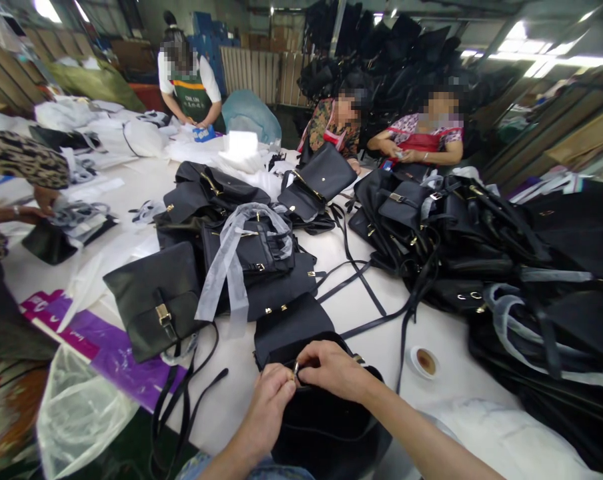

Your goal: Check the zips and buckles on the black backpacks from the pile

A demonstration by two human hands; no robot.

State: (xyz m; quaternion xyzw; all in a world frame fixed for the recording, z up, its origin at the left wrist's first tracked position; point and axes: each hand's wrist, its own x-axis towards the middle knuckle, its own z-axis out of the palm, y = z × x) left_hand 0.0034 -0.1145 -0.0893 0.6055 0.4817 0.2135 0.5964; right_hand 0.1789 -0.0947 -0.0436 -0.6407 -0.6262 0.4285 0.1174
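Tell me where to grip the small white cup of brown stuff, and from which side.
Pinch the white cup by its outer wall, probably best from the right, since a black strap lies to its left. Its round shape suits thumb and fingers set opposite; keep it level because the open top shows brown contents.

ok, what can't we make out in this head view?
All in the head view:
Small metal piece: shape mostly covered by fingers of the left hand and right hand.
Open black bag: inside lost in shadow.
Purple sheet: lettering too blurred to read.
Small white cup: brown contents too small to identify.
Person in the leopard-print sleeve: head and most of body cut off by the left edge.
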